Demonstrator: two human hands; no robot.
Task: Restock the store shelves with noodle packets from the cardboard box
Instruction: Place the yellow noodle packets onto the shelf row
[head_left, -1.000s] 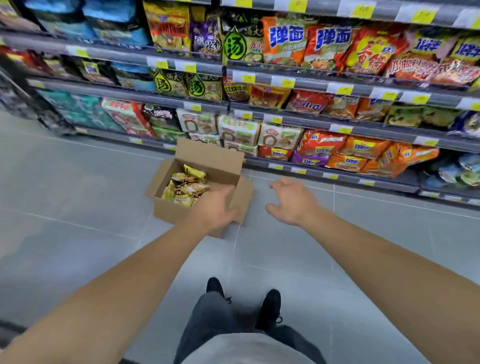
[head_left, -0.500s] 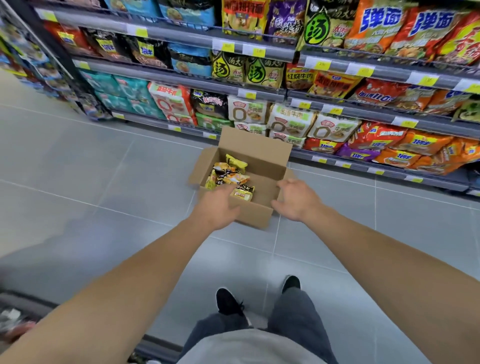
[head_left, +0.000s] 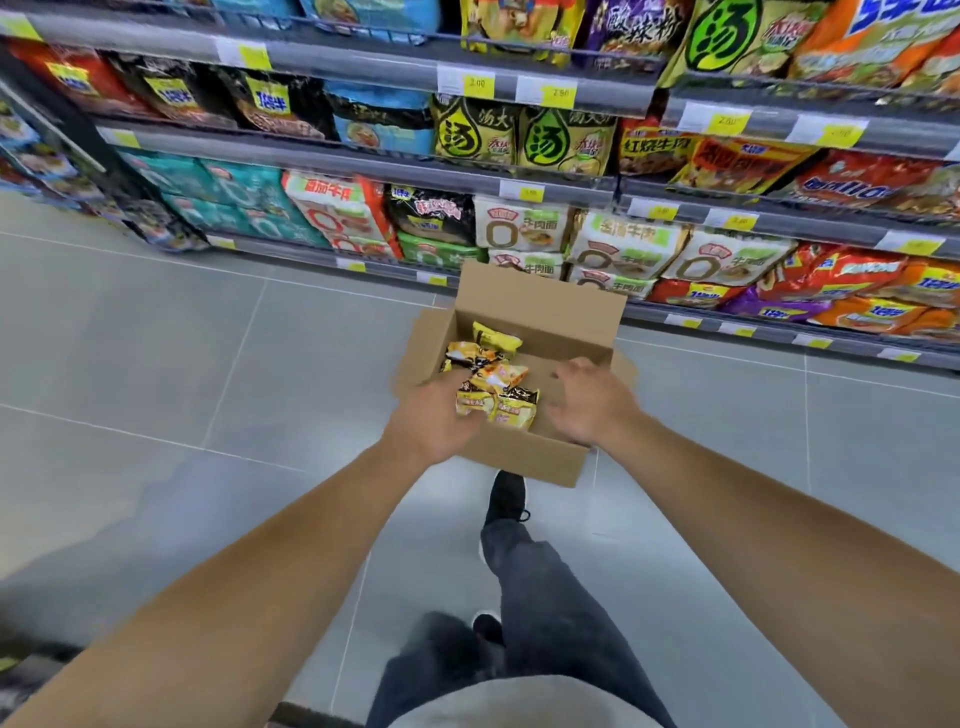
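Observation:
An open cardboard box (head_left: 519, 460) sits on the grey floor in front of the lowest shelf (head_left: 779, 332). Several yellow and black noodle packets (head_left: 498, 384) lie in its left half. My left hand (head_left: 431, 415) is at the box's near left rim, fingers reaching in next to the packets; whether it touches them I cannot tell. My right hand (head_left: 587, 400) hovers over the bare right half of the box, fingers spread and relaxed, holding nothing.
Grey store shelves (head_left: 363, 166) packed with bagged noodles and yellow price tags rise behind the box. Grey floor tiles (head_left: 156, 389) stretch to the left. My black shoe (head_left: 506, 499) and dark trouser leg stand just before the box.
I have stepped closer to the box. Both hands have moved forward from the near rim to over the inside of the box, the left reaching the packets.

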